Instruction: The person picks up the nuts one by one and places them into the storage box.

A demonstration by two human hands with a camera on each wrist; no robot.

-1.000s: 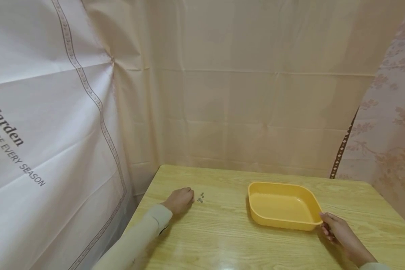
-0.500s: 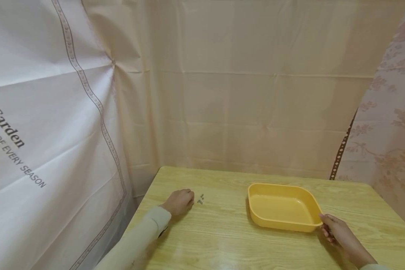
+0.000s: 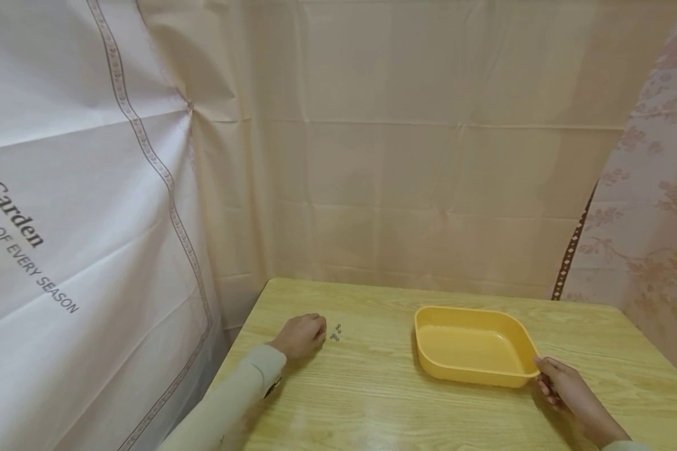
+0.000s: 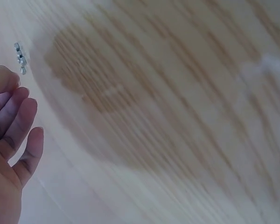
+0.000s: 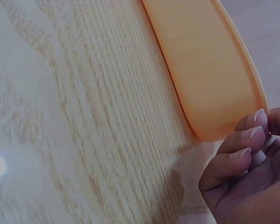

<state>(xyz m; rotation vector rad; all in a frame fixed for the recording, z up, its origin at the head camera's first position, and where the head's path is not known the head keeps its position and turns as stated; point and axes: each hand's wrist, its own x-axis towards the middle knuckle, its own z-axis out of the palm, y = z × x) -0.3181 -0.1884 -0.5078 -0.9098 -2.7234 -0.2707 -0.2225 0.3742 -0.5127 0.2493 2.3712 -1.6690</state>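
Several small, silvery metal nuts (image 3: 335,333) lie in a loose cluster on the wooden table. Close to their left, my left hand (image 3: 300,336) is low over the wood with its fingers loosely bent. In the left wrist view, fingertips (image 4: 33,133) curve near the nuts (image 4: 20,58), and nothing shows between the fingers in sight. A shallow yellow plastic tray (image 3: 474,378) with rounded corners sits to the right, its inside bare. My right hand (image 3: 566,383) pinches its near right corner, thumb at the rim and fingers (image 5: 242,140) curled against the outside wall.
The pale wood-grain table (image 3: 367,394) runs back to a hanging beige cloth (image 3: 429,188). Another cloth (image 3: 90,250), white with printed words, hangs on the left. On the right is a flower-patterned cloth (image 3: 649,219).
Both hands, the tray and the nuts stay practically where they were. The head view has tilted very slightly, and the left fingers have shifted a touch toward the nuts.
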